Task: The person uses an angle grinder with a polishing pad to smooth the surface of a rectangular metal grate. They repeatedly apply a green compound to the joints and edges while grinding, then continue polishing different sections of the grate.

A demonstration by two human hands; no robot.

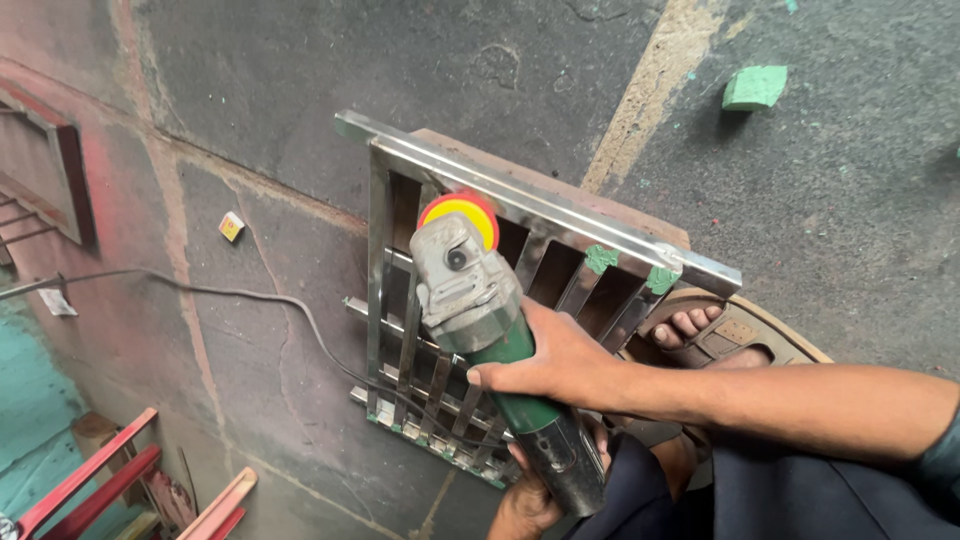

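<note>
A dark grey stone-slab floor (280,330) with pale joints forms the work surface; no bench is used. A rectangular polished steel grille frame with vertical slats (540,215) is laid flat on it, partly over a brown board, and is steadied at its far corner by a sandalled foot (700,330).

A green-bodied angle grinder with a grey gear head and a red-and-yellow disc (480,300) is held over the frame's upper left section. The right hand (555,360) is clamped around the green body just behind the gear head. The left hand (530,500) is closed around the dark rear handle, though it is partly hidden. The disc is positioned at or just above the slats near the top rail; contact cannot be confirmed.

As a judgement, the work is partway: the top rail appears bright and finished, while green residue patches (630,268) remain near the right corner and the lower slats look duller.

A black power cable (250,296) is trailed leftward across the floor. A green block (755,87) lies well apart, and red-painted bars (100,470) lie at lower left.
</note>
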